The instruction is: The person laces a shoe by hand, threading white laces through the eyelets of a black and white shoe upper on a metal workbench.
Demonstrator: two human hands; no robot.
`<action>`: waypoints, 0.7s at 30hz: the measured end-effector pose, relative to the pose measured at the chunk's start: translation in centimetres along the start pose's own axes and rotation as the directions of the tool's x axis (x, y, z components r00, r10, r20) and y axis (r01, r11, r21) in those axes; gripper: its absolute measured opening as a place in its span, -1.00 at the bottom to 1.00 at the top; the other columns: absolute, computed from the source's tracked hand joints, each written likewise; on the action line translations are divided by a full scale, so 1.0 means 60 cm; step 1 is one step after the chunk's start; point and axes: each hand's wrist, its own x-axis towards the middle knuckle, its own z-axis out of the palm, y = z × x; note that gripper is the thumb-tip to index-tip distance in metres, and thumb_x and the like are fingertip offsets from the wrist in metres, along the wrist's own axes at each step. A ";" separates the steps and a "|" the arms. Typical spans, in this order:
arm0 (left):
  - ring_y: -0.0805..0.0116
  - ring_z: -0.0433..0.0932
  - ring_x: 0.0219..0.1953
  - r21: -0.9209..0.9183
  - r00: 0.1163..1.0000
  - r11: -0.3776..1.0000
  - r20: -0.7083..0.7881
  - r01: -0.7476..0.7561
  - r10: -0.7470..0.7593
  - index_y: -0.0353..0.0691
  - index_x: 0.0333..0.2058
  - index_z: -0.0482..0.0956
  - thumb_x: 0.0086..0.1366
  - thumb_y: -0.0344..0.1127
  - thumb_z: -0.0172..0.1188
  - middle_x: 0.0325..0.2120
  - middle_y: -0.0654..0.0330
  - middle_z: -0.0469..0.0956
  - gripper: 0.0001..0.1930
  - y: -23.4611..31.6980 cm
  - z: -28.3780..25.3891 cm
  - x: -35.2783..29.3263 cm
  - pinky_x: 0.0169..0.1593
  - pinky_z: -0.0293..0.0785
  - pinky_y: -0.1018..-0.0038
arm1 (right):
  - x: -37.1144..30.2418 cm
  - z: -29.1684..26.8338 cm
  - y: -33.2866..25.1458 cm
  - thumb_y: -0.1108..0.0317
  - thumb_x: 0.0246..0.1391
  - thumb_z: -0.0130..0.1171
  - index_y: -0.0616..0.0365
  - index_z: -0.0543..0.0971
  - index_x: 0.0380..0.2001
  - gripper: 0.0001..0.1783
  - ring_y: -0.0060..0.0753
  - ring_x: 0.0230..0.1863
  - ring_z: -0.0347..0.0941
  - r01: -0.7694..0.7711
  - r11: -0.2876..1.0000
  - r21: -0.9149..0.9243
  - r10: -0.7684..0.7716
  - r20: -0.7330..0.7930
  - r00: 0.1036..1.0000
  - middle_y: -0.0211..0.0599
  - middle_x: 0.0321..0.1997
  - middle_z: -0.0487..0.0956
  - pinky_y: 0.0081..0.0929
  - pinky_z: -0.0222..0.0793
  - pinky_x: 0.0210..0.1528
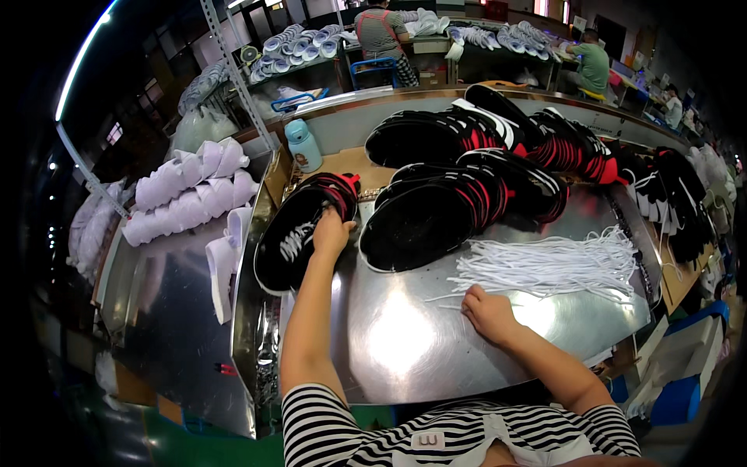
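My left hand (pixel 331 236) grips the collar side of a black shoe upper (pixel 289 247) laced in white, at the left of the metal bench. Red and black collars stack up behind it, and some of my fingertips are hidden in them. My right hand (pixel 489 313) is closed at the near left edge of a pile of white shoelaces (pixel 545 265), its fingers pinching a loose lace end. Between and beyond my hands lie nested rows of black and red shoe uppers (pixel 416 222), apart from both hands.
A light blue bottle (pixel 303 146) stands at the back left. White shoe parts (pixel 191 210) fill a lower metal side table (pixel 167 311). More black uppers (pixel 677 202) hang at the right. A raised rim edges the bench (pixel 389 327). People work at tables beyond.
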 end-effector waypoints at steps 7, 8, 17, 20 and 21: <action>-0.15 0.42 0.08 -0.193 0.937 0.958 -0.317 -0.214 0.146 -0.45 0.19 0.27 0.21 -0.25 0.26 0.06 -0.19 0.42 -0.36 -0.008 0.074 0.013 0.12 0.36 0.17 | -0.019 -0.024 -0.023 0.32 0.08 0.17 0.07 0.46 -0.27 -0.84 -0.10 -0.45 0.50 -0.033 0.998 0.051 0.030 0.062 0.998 -0.27 -0.34 0.47 -0.17 0.41 -0.41; -0.11 0.44 0.05 -0.272 0.939 0.935 -0.317 -0.227 0.136 -0.44 0.18 0.30 0.23 -0.27 0.25 0.04 -0.17 0.43 -0.39 -0.004 0.063 -0.009 0.11 0.38 0.19 | -0.020 -0.020 -0.028 0.31 0.09 0.17 0.07 0.47 -0.27 -0.84 -0.09 -0.45 0.50 -0.036 0.998 0.059 0.032 0.066 0.997 -0.26 -0.34 0.47 -0.16 0.41 -0.40; 0.05 0.53 -0.44 -0.368 0.984 0.925 -0.108 0.094 -0.143 -0.22 -0.40 0.57 0.27 -0.14 0.20 -0.50 0.02 0.54 -0.75 0.073 0.015 -0.157 -0.34 0.38 0.24 | 0.014 -0.093 -0.210 0.31 0.17 0.17 0.14 0.47 -0.23 -0.82 -0.16 -0.35 0.54 0.000 0.599 0.801 -0.308 0.230 0.923 -0.19 -0.31 0.52 -0.35 0.45 -0.30; 0.08 0.52 -0.47 -0.295 0.921 0.946 -0.315 0.134 -0.229 -0.19 -0.25 0.51 0.32 -0.19 0.12 -0.50 0.05 0.54 -0.81 0.071 -0.009 -0.159 -0.34 0.39 0.24 | -0.006 -0.133 -0.228 0.31 0.18 0.20 0.14 0.50 -0.22 -0.82 -0.48 -0.28 0.50 -0.141 0.371 0.918 -0.343 0.277 0.898 -0.35 -0.29 0.54 -0.50 0.39 -0.24; 0.11 0.51 -0.44 -0.405 0.900 0.912 -0.370 0.067 -0.231 -0.20 -0.22 0.48 0.32 -0.23 0.13 -0.45 0.06 0.53 -0.82 0.083 -0.028 -0.169 -0.31 0.40 0.28 | -0.023 -0.140 -0.215 0.33 0.19 0.20 0.14 0.51 -0.20 -0.83 -0.51 -0.29 0.47 -0.127 0.336 0.933 -0.275 0.226 0.934 -0.41 -0.29 0.53 -0.50 0.38 -0.24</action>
